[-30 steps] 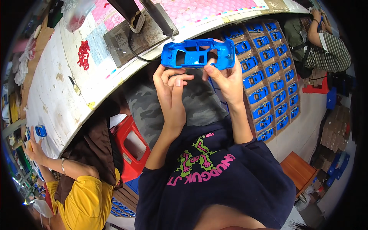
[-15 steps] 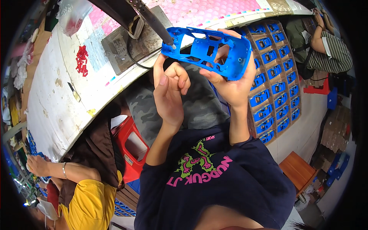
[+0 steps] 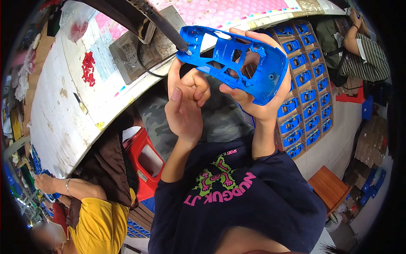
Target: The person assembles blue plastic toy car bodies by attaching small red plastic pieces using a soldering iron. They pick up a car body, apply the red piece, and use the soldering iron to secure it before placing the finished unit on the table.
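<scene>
A blue plastic toy car body is held hollow side up, just past the table's edge. My right hand grips its wide end, with the thumb at the near side and fingers behind the far side. My left hand props the narrow end with a stretched index finger; its thumb stands apart and the other fingers curl without gripping. Above that end hangs a rod-shaped tool like a soldering iron, its pale tip down at the shell's corner. A small red spot shows inside that corner.
Small red parts lie heaped on the white table, near a knife. A metal plate sits beneath the tool. Several blue car bodies fill a cardboard tray at right. A red stool and a co-worker in yellow are at left.
The car body's wide end has swung toward me and to the right, with my right hand following. Its narrow end stays under the tool tip, and my left hand has barely moved.
</scene>
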`<state>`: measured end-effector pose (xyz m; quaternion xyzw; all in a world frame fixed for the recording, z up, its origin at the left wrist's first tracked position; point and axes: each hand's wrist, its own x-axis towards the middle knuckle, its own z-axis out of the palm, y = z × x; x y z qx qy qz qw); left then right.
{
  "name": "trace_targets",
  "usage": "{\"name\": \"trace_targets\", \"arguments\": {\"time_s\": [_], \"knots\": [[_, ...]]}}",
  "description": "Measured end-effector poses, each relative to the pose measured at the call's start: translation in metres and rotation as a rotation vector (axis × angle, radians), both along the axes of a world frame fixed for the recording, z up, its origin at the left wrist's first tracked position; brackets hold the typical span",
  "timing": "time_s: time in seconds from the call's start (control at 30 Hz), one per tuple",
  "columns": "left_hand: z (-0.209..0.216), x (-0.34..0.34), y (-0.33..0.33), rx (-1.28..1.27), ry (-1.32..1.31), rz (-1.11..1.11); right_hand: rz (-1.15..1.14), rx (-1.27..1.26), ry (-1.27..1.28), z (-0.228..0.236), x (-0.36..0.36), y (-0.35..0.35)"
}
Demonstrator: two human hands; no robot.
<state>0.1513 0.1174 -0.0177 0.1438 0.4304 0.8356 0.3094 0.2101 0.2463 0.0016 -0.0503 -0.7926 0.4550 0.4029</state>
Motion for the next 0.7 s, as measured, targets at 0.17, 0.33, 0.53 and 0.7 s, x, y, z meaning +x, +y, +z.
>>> {"name": "trace_targets", "arguments": {"time_s": [0.17, 0.33, 0.53, 0.7], "knots": [[0.003, 0.003, 0.000, -0.013, -0.006, 0.026, 0.030, -0.036, 0.018, -0.002, -0.001, 0.000], [0.006, 0.003, 0.002, -0.006, 0.002, 0.041, 0.047, -0.033, 0.057, -0.004, -0.003, 0.000], [0.007, 0.004, 0.003, -0.040, -0.020, 0.054, 0.044, -0.041, 0.049, -0.003, -0.002, -0.001], [0.000, 0.002, -0.002, 0.047, 0.006, -0.016, 0.031, -0.034, 0.054, -0.003, -0.002, -0.002]]}}
